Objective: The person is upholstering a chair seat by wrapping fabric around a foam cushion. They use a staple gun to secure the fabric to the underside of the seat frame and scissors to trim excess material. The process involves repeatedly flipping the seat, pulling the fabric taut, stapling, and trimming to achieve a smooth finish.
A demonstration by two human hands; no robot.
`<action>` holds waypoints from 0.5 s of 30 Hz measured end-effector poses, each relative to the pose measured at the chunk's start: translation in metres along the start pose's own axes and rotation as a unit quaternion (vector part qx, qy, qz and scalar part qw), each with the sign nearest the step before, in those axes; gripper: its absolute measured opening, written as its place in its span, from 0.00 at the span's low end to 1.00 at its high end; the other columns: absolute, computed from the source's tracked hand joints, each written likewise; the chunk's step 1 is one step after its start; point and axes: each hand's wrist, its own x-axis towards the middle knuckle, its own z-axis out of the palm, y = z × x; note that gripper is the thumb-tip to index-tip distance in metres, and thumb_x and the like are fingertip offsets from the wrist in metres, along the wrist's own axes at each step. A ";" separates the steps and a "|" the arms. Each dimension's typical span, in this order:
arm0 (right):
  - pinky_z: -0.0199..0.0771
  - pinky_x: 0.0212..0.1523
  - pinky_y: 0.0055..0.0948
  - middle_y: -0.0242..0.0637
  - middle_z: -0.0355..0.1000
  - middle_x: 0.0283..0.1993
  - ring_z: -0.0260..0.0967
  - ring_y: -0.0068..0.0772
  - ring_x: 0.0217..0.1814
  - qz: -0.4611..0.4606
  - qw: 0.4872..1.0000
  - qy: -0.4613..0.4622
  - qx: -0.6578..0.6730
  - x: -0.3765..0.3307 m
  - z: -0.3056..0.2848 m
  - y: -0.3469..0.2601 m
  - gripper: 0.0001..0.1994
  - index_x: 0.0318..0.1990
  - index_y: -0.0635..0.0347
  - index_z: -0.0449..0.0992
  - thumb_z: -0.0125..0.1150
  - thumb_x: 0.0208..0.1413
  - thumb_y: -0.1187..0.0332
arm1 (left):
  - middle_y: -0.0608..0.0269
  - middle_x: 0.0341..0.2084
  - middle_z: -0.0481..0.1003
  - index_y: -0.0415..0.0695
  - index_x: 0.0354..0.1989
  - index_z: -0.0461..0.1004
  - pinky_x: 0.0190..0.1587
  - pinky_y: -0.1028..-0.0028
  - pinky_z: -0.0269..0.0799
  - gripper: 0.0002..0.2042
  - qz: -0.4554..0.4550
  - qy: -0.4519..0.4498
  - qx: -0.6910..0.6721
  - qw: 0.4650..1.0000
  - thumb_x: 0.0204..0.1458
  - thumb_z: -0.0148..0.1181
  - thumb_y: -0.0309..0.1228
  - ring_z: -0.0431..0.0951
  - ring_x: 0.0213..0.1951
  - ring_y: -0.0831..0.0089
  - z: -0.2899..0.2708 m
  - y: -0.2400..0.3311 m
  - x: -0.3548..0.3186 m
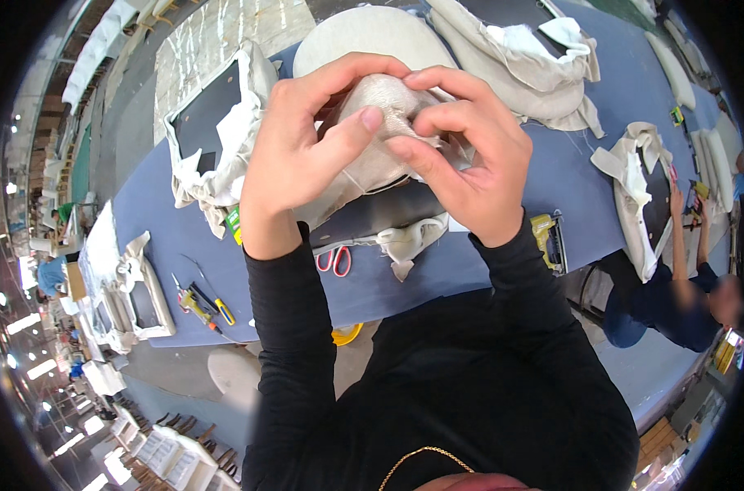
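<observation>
A: Held up close to the camera, over the blue tabletop: a bunched fold of beige fabric, pinched from both sides.

B: Left hand?

A: Curled shut on the fabric, thumb pressed across its front, fingers wrapped over the top.

B: And the right hand?

A: Also closed on the fabric, fingertips pinching the fold just beside the left thumb. Hands nearly touching.

B: Feel of the material?

A: Judged soft, light and limp, with a woven, non-slippery surface. Creases where squeezed; rest drapes below the fingers onto a dark panel. Best taken at the bunched corner or along a hem, not mid-sheet, where it would only sag.

B: Around the fingers?

A: Below them, red-handled scissors on the tabletop. Below and right, a yellow staple gun. Far below and left, a few hand tools. Left, a fabric-wrapped dark panel. Above, a pale round cushion. Right, another person's arms at a similar covered piece.
</observation>
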 end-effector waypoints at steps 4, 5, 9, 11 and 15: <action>0.75 0.36 0.23 0.40 0.81 0.57 0.77 0.25 0.33 0.038 0.998 0.006 0.052 0.010 0.000 0.016 0.07 0.36 0.65 0.82 0.77 0.60 0.73 | 0.56 0.34 0.84 0.37 0.55 0.81 0.37 0.74 0.75 0.22 0.049 -0.054 0.048 0.996 0.55 0.65 0.39 0.82 0.33 0.73 -0.013 -0.015 0.026; 0.75 0.35 0.23 0.40 0.82 0.56 0.77 0.25 0.33 0.054 0.997 0.014 0.062 0.012 0.001 0.019 0.07 0.36 0.65 0.82 0.76 0.61 0.73 | 0.55 0.34 0.84 0.37 0.55 0.81 0.37 0.74 0.76 0.23 0.061 -0.044 0.056 0.996 0.55 0.66 0.39 0.83 0.33 0.71 -0.008 -0.018 0.031; 0.72 0.34 0.22 0.43 0.84 0.53 0.74 0.22 0.33 0.097 0.992 0.029 0.079 0.018 -0.005 0.030 0.06 0.37 0.67 0.81 0.73 0.64 0.74 | 0.55 0.35 0.84 0.39 0.52 0.82 0.37 0.71 0.78 0.21 0.052 -0.034 0.152 0.986 0.54 0.67 0.41 0.86 0.33 0.63 -0.001 -0.017 0.042; 0.69 0.33 0.21 0.47 0.84 0.55 0.68 0.19 0.31 0.078 0.994 0.015 0.070 0.020 -0.009 0.042 0.07 0.39 0.68 0.81 0.71 0.66 0.73 | 0.55 0.35 0.85 0.40 0.52 0.82 0.38 0.71 0.79 0.21 0.058 -0.029 0.167 0.984 0.55 0.68 0.41 0.87 0.34 0.60 0.000 -0.022 0.048; 0.67 0.33 0.20 0.51 0.83 0.56 0.67 0.19 0.31 0.053 0.997 -0.008 0.047 0.026 -0.015 0.056 0.06 0.40 0.68 0.81 0.71 0.66 0.73 | 0.55 0.38 0.85 0.39 0.55 0.81 0.42 0.71 0.79 0.23 0.044 -0.022 0.168 0.985 0.58 0.66 0.43 0.86 0.37 0.63 0.001 -0.029 0.053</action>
